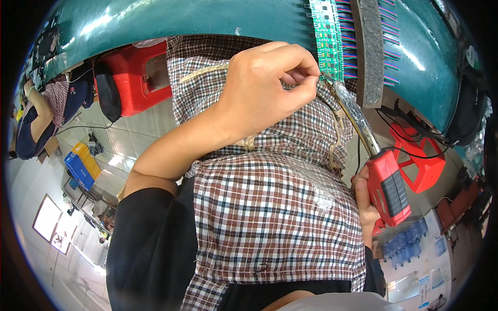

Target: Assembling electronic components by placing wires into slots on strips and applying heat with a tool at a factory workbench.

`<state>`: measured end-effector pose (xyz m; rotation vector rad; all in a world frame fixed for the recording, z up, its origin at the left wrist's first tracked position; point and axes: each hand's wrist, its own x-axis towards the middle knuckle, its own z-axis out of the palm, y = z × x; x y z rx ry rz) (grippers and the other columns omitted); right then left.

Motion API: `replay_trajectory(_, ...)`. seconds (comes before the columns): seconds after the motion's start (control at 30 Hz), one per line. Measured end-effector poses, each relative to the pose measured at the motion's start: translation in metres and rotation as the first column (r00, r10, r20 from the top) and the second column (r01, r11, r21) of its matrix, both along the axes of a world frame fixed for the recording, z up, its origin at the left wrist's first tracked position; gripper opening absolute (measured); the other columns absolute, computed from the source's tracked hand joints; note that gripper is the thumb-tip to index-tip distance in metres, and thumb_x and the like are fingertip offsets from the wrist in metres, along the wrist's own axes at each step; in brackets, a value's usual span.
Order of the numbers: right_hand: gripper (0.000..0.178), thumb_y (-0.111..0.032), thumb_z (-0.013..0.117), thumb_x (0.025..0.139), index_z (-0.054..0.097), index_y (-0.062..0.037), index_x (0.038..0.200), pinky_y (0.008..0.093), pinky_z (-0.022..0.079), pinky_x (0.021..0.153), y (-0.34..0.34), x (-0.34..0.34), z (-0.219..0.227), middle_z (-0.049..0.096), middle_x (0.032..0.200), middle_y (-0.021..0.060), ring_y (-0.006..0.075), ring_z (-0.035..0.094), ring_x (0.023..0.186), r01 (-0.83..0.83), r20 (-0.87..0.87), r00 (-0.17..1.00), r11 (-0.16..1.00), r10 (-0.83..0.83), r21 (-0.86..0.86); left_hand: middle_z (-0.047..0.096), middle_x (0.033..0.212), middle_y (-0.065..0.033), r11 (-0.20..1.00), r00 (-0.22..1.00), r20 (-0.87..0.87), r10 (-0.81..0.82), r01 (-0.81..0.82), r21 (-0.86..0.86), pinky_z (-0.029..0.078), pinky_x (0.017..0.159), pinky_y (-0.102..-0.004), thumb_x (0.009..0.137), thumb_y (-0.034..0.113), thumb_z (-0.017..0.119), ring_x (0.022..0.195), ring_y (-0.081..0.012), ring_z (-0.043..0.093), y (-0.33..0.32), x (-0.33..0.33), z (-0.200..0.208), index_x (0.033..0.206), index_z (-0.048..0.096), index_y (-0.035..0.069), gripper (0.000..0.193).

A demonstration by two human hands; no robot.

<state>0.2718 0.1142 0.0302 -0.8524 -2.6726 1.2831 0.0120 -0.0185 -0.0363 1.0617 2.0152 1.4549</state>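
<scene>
My left hand (275, 78) is closed in a pinch, thumb against forefinger, at the near end of a strip of green circuit boards (328, 39). What the fingertips hold, if anything, is too small to make out. My right hand (364, 199) grips a red and black soldering gun (389, 186), its long metal barrel pointing up and left. The soldering gun's tip comes close to the left fingertips and the strip's end; whether they touch is unclear. Thin multicoloured wires (348, 39) run from the strip's right side, under a dark grey bar (369, 57).
The strip lies on a green table (207, 23) with a curved-looking near edge. A checked apron (275, 207) covers my lap. Red stools (135, 78) stand left and right, with black cables (410, 150) at the right. Another person's arm (41, 114) shows far left, above blue and yellow crates (80, 168).
</scene>
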Motion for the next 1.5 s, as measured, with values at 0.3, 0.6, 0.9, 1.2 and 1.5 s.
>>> replay_trajectory(0.3,0.015,-0.002,0.063,0.092,0.058,0.0008,0.105,0.0322,0.045,0.070,-0.012,0.024,-0.007,0.058,0.092,0.0103,0.0188,0.055,0.077,0.218,0.035,0.976,0.950,-0.216,-0.224,0.072,0.088,-0.0078,1.000,1.000,0.007,-0.006,0.006,-0.006,0.061,0.069,-0.0238,0.080,-0.003,0.074,0.076,-0.0128,0.073,0.001,-0.001,0.001,0.091,0.072,-0.001,0.011)
replay_trajectory(0.6,0.009,0.001,0.054,0.094,0.049,0.0017,0.102,0.0276,0.038,0.049,-0.014,0.009,-0.016,0.047,0.082,0.0093,0.0102,0.040,0.052,0.258,-0.279,0.885,0.892,-0.373,-0.371,0.071,0.088,-0.0089,1.000,0.998,0.065,-0.020,0.021,-0.018,0.060,0.066,-0.0258,0.080,-0.002,0.074,0.076,-0.0147,0.072,-0.001,0.003,0.003,0.091,0.072,0.000,0.011)
replay_trajectory(0.9,0.010,-0.002,0.053,0.095,0.050,0.0027,0.103,0.0241,0.034,0.046,-0.001,-0.019,-0.019,0.047,0.080,0.0080,0.0063,0.034,0.049,0.313,-0.493,0.738,0.881,-0.460,-0.354,0.073,0.092,-0.0078,0.954,0.840,-0.477,0.257,-0.300,-0.015,0.058,0.070,-0.0293,0.086,0.007,0.075,0.078,-0.0195,0.071,0.000,-0.081,0.027,0.095,0.073,0.003,0.011)
replay_trajectory(1.2,0.010,-0.004,0.053,0.096,0.051,0.0033,0.103,0.0239,0.035,0.048,0.001,-0.026,-0.018,0.047,0.078,0.0069,0.0068,0.034,0.050,0.268,-0.472,0.767,0.885,-0.435,-0.380,0.065,0.093,-0.0057,0.842,0.615,-0.701,0.362,-0.538,-0.037,0.053,0.074,-0.0369,0.076,0.016,0.082,0.082,-0.0233,0.065,-0.005,-0.153,-0.002,0.088,0.072,0.011,0.017)
replay_trajectory(1.5,0.014,-0.001,0.052,0.096,0.052,0.0056,0.108,0.0238,0.036,0.047,0.009,-0.038,-0.014,0.048,0.081,0.0077,0.0063,0.036,0.050,0.331,-0.513,0.705,0.867,-0.490,-0.373,0.070,0.114,-0.0143,0.854,0.873,0.183,0.453,-0.483,0.192,0.058,0.071,-0.0273,0.090,0.000,0.070,0.085,-0.0181,0.073,-0.007,-0.140,0.048,0.106,0.063,-0.005,0.018)
